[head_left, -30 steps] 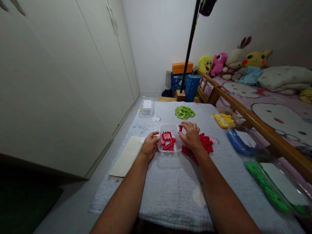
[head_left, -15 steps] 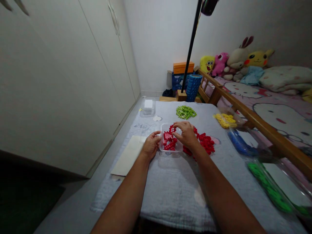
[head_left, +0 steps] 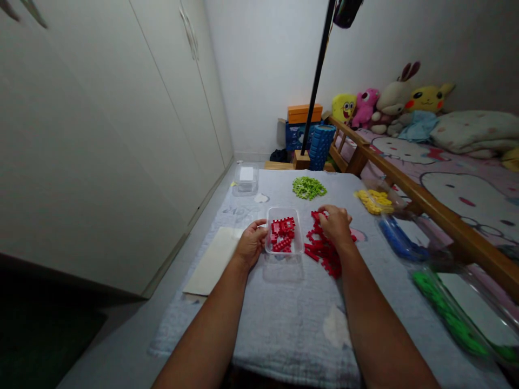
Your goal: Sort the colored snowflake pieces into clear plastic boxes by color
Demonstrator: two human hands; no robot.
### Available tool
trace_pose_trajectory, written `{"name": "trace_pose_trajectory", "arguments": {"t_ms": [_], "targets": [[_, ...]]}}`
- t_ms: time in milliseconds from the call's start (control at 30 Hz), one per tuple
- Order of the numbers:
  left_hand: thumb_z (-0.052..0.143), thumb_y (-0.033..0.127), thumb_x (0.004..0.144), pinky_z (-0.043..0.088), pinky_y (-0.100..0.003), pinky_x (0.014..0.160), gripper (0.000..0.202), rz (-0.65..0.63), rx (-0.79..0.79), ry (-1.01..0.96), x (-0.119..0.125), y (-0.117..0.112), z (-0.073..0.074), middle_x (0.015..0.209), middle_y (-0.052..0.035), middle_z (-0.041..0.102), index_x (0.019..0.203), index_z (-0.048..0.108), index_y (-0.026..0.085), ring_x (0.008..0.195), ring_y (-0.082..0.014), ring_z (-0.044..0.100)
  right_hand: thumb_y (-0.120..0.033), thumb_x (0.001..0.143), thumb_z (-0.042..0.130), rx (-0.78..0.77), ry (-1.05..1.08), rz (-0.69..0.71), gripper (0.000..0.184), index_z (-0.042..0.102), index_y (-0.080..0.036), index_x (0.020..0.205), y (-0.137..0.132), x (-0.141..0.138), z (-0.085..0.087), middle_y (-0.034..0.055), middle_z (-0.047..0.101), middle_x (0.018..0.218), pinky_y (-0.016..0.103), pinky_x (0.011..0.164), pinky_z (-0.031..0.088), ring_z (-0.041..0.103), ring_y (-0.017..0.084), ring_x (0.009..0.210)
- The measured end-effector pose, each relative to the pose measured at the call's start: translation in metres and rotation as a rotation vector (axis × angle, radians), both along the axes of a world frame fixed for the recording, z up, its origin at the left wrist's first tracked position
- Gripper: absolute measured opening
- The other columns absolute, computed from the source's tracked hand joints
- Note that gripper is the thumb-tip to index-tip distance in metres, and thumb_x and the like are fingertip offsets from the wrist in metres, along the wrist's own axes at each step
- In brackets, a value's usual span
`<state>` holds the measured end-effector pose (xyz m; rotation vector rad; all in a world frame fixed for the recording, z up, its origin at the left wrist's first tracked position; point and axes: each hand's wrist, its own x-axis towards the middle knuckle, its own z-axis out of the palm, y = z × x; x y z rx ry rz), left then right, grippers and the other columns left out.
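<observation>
My left hand (head_left: pixel 252 242) grips the left side of a clear plastic container (head_left: pixel 300 237), thumb at its rim. Several red toothed building pieces (head_left: pixel 283 235) lie inside it. To the right, a loose pile of the same red pieces (head_left: pixel 320 249) is spread on the cloth. Over that pile, my right hand (head_left: pixel 337 222) is bent down with thumb and fingers closed at a red toothed piece (head_left: pixel 314 215) on the pile's far edge. The back of the hand hides part of the pile.
A light green pile (head_left: pixel 309 188) lies farther back on the cloth-covered table (head_left: pixel 292 319). Clear boxes of yellow (head_left: pixel 375 201), blue (head_left: pixel 401 237) and green pieces (head_left: pixel 446 310) line the right edge. A clear container (head_left: pixel 246 181) stands back left; a cream board (head_left: pixel 213 262) lies left.
My right hand has moved right, from over the container to the red pile. A red toothed piece it held now lies in the container. My left hand stays put.
</observation>
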<state>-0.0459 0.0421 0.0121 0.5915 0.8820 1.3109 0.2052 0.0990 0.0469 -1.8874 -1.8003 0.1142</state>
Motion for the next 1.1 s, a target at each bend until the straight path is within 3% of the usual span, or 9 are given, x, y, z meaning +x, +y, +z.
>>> {"name": "trace_pose_trajectory", "arguments": {"t_ms": [67, 133, 333, 467, 567, 767, 1100], "targets": [[0.082, 0.021, 0.060, 0.047, -0.021, 0.052, 0.054, -0.004, -0.004, 0.001, 0.000, 0.000, 0.000, 0.070, 0.0030, 0.067, 0.107, 0.057, 0.017, 0.054, -0.0110, 0.062, -0.023, 0.088, 0.048, -0.027, -0.001, -0.061, 0.029, 0.075, -0.020, 0.099, 0.000, 0.008, -0.003, 0.0111, 0.075, 0.105, 0.043, 0.091, 0.033, 0.056, 0.030, 0.104], [0.082, 0.021, 0.060, 0.047, -0.021, 0.052, 0.053, -0.004, -0.007, 0.000, 0.000, 0.000, 0.001, 0.070, 0.0029, 0.067, 0.107, 0.057, 0.017, 0.055, -0.0112, 0.062, -0.025, 0.087, 0.049, -0.025, 0.015, -0.037, 0.029, 0.075, -0.020, 0.099, -0.003, 0.008, -0.003, 0.0101, 0.075, 0.105, 0.043, 0.090, 0.034, 0.056, 0.030, 0.103], [0.081, 0.020, 0.060, 0.046, -0.021, 0.051, 0.052, -0.002, -0.003, 0.003, 0.000, -0.001, 0.000, 0.070, 0.0032, 0.067, 0.107, 0.057, 0.017, 0.054, -0.0112, 0.063, -0.012, 0.082, 0.048, -0.039, 0.017, 0.351, 0.038, 0.077, -0.024, 0.102, -0.022, -0.027, 0.016, 0.0059, 0.074, 0.111, 0.042, 0.104, 0.031, 0.053, 0.025, 0.116], [0.080, 0.020, 0.060, 0.046, -0.020, 0.051, 0.052, -0.001, 0.003, -0.002, 0.000, 0.000, 0.000, 0.068, 0.0043, 0.066, 0.107, 0.057, 0.017, 0.054, -0.0114, 0.063, -0.012, 0.086, 0.046, -0.114, -0.111, 0.489, 0.039, 0.077, -0.027, 0.105, -0.032, -0.049, 0.020, 0.0052, 0.075, 0.112, 0.055, 0.115, 0.013, 0.050, 0.027, 0.126], [0.080, 0.019, 0.061, 0.046, -0.020, 0.050, 0.051, -0.004, 0.008, -0.006, 0.001, 0.000, 0.000, 0.067, 0.0043, 0.066, 0.107, 0.057, 0.017, 0.054, -0.0115, 0.063, -0.015, 0.089, 0.046, -0.151, -0.197, 0.507, 0.036, 0.077, -0.027, 0.103, -0.035, -0.054, 0.017, 0.0054, 0.076, 0.110, 0.062, 0.115, 0.003, 0.047, 0.030, 0.130], [0.081, 0.020, 0.061, 0.047, -0.021, 0.051, 0.053, -0.010, 0.007, -0.011, 0.000, -0.001, 0.001, 0.069, 0.0036, 0.067, 0.107, 0.056, 0.017, 0.054, -0.0123, 0.064, -0.014, 0.089, 0.046, -0.166, -0.245, 0.509, 0.038, 0.076, -0.028, 0.108, -0.037, -0.056, 0.016, 0.0055, 0.075, 0.115, 0.068, 0.115, 0.000, 0.044, 0.031, 0.135], [0.081, 0.021, 0.060, 0.048, -0.022, 0.052, 0.054, -0.004, 0.015, -0.006, 0.001, -0.001, 0.002, 0.071, 0.0026, 0.068, 0.107, 0.056, 0.017, 0.055, -0.0123, 0.064, -0.012, 0.087, 0.044, -0.054, -0.165, 0.492, 0.040, 0.076, -0.028, 0.104, -0.033, -0.051, 0.008, 0.0020, 0.077, 0.110, 0.065, 0.116, 0.000, 0.046, 0.029, 0.133]]}}
